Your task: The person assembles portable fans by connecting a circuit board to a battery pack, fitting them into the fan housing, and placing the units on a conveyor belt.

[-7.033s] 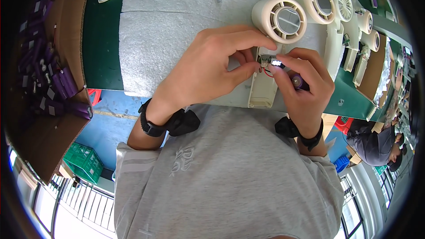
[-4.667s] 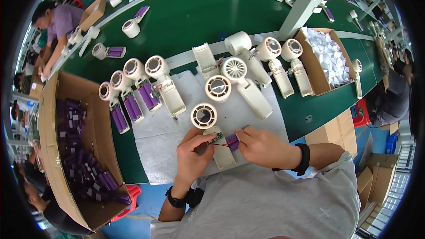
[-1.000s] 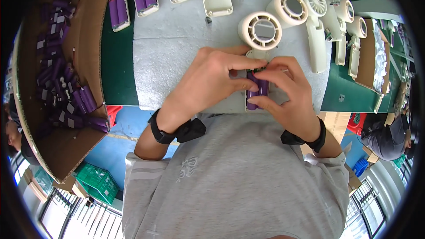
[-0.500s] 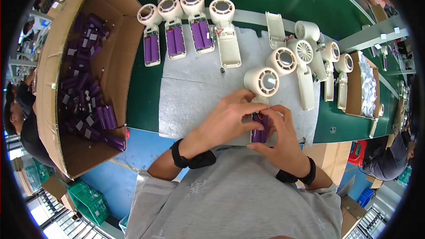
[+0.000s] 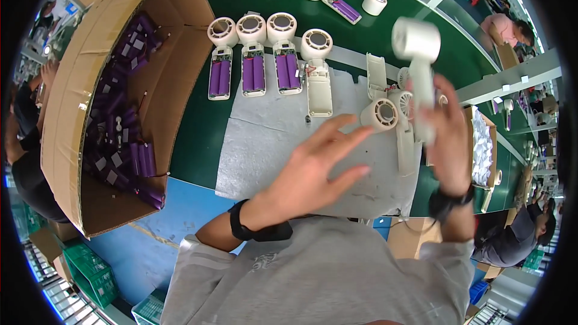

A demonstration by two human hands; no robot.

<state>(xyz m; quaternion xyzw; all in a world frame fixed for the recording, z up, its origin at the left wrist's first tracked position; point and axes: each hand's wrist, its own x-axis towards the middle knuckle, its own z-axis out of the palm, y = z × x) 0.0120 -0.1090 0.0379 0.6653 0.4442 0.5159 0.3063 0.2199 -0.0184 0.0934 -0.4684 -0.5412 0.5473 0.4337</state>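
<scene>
My right hand (image 5: 448,141) is raised at the right side of the mat, its fingers closed around the handle of a white handheld fan (image 5: 416,39). Both are smeared by motion, and the fan's round head points up and away. Over the grey foam mat (image 5: 265,156), my left hand (image 5: 316,165) holds nothing, its fingers spread. Nearest to its fingertips lies another white fan head (image 5: 380,114). Beside that, partly behind my right hand, are more fans and an uncovered white handle shell (image 5: 407,153).
A cardboard box (image 5: 186,78) of purple battery packs (image 5: 143,159) stands on the left. Several fans with purple cells (image 5: 253,75) line the mat's far edge, beside one with an empty handle (image 5: 319,96). More fans (image 5: 341,7) lie farther back; a smaller box (image 5: 481,150) sits right.
Both hands were together on a fan with purple cells at the mat's near edge. The left has now let go and opened; the right has swung up and right with a fan.
</scene>
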